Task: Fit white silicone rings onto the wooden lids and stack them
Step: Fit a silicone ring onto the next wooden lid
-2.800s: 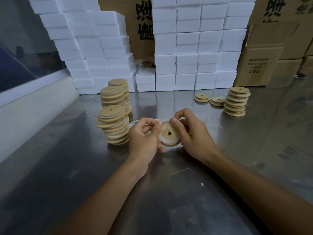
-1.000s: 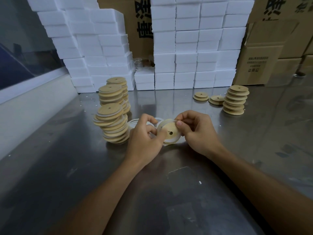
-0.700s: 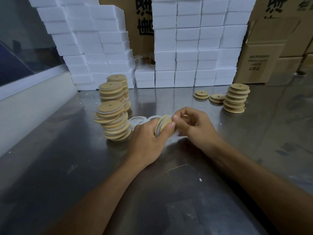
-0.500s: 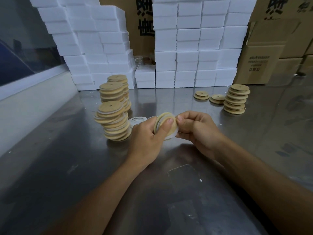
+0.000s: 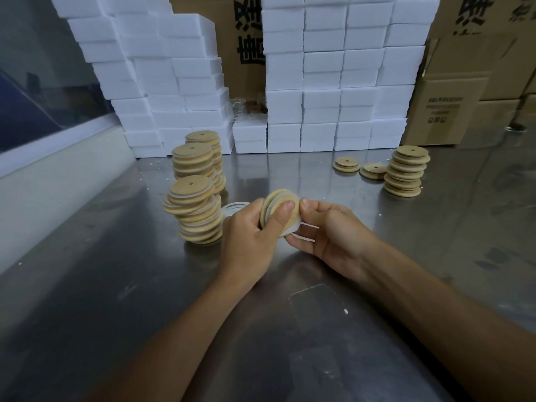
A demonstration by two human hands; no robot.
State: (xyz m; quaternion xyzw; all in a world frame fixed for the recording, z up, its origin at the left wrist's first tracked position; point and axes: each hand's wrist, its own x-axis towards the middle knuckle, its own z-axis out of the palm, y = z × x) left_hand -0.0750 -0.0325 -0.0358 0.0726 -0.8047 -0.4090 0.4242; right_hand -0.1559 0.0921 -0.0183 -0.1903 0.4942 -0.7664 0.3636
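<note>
A round wooden lid (image 5: 280, 201) with a white silicone ring around it stands on edge above the steel table, pinched between both hands. My left hand (image 5: 249, 242) grips its left side, thumb across the face. My right hand (image 5: 333, 230) holds the right rim with fingers curled under. Loose white rings (image 5: 235, 206) lie on the table behind my left hand. Three leaning stacks of ringed lids (image 5: 197, 210) stand to the left. A stack of plain lids (image 5: 407, 171) and two separate low lids (image 5: 346, 164) sit at the right rear.
The steel table (image 5: 145, 285) has a raised white ledge (image 5: 58, 181) along its left side. White foam boxes (image 5: 333, 82) are piled along the back. Cardboard cartons (image 5: 464, 97) stand at the back right.
The lid has turned from facing me with its hole visible to standing edge-on. Both hands shifted slightly around its rim, and the ring now sits around the lid.
</note>
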